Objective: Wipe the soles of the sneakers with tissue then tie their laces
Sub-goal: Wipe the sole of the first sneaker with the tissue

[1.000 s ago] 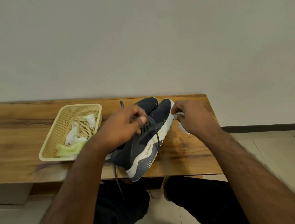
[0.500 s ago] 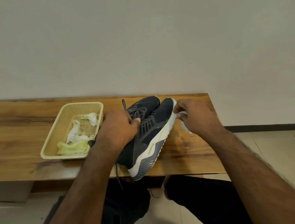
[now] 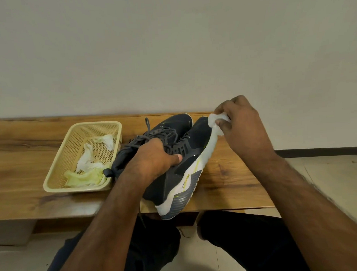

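Two sneakers on the desk [image 3: 232, 174], wiping stage, laces not tied yet. Far left of the desk: yellow basket [image 3: 58, 171] with crumpled used tissues [image 3: 88, 159] in it, so I judge some wiping is already behind us. Just right of the basket, far sneaker [image 3: 173, 123] sits upright near the desk's back edge, laces [image 3: 153, 134] loose and sprawled. Touching it on the right, near sneaker [image 3: 187, 167] is tipped on its side, heel hanging over the desk's front edge, white-and-grey sole edge facing right. My left hand [image 3: 154, 161] is clamped over its top at the lace area, thumb on the side panel, steadying it. My right hand [image 3: 240, 128], near the back right of the desk, pinches a white tissue [image 3: 216, 121] against the toe end of that sole. Can't tell how much sole is clean; underside is hidden. Left, as I judge it: finish this sole, maybe the other one, then tie both pairs of laces.
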